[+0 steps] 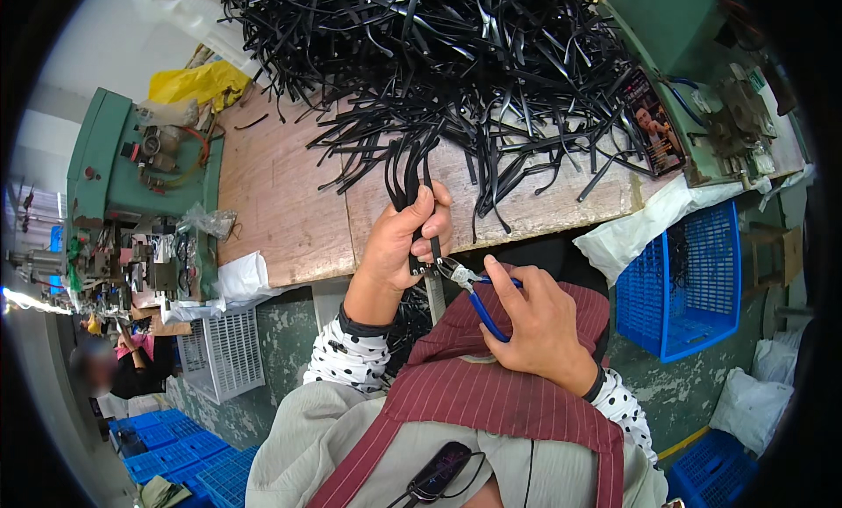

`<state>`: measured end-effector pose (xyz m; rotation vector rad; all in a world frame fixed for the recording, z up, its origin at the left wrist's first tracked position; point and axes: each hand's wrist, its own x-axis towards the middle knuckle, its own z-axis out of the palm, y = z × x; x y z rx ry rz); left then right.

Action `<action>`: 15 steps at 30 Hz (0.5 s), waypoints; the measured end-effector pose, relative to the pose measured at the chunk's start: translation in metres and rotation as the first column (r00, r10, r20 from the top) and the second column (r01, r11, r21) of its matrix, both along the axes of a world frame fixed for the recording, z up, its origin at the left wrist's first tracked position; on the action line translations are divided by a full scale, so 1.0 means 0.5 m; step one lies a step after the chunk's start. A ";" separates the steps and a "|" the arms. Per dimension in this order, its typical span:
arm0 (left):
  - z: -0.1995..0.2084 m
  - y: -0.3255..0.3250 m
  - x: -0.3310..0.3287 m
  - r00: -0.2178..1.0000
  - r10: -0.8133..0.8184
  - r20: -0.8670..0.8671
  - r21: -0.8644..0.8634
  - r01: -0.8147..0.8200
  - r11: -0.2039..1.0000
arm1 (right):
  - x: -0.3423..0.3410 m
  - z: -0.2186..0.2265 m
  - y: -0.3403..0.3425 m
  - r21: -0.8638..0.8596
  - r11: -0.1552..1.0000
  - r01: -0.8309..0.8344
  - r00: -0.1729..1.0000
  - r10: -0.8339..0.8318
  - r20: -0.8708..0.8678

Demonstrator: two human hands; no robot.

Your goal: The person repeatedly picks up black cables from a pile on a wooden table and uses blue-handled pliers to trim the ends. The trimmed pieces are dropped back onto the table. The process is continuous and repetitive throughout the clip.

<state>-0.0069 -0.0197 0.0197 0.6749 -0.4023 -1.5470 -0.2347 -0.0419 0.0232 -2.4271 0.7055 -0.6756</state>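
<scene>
My left hand (408, 236) is closed around a small bunch of black eyeglass temples (406, 176), their curved tips pointing away over the table's front edge. In my right hand (545, 319) is a pair of cutting pliers (480, 304) with blue handles, the thumb side and fingers around the grips. The metal jaws are at the near end of one temple, just below my left fingers; whether they touch it is hard to tell. A large heap of loose black temples (438, 47) covers the back of the table, with more spread toward its front edge.
The wooden table (281, 183) lies ahead. Green machines stand at left (105, 157) and right (653, 25). A printed box (651, 122) leans by the heap. Below are a blue crate (702, 280), a white crate (232, 350) and stacked blue crates (175, 447). A person (140, 363) sits far left.
</scene>
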 end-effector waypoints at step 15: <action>-0.025 0.030 -0.097 0.454 0.750 0.482 -0.578 -0.478 0.661 | -0.008 -0.016 -0.005 0.375 0.920 -0.111 0.989 0.066 0.132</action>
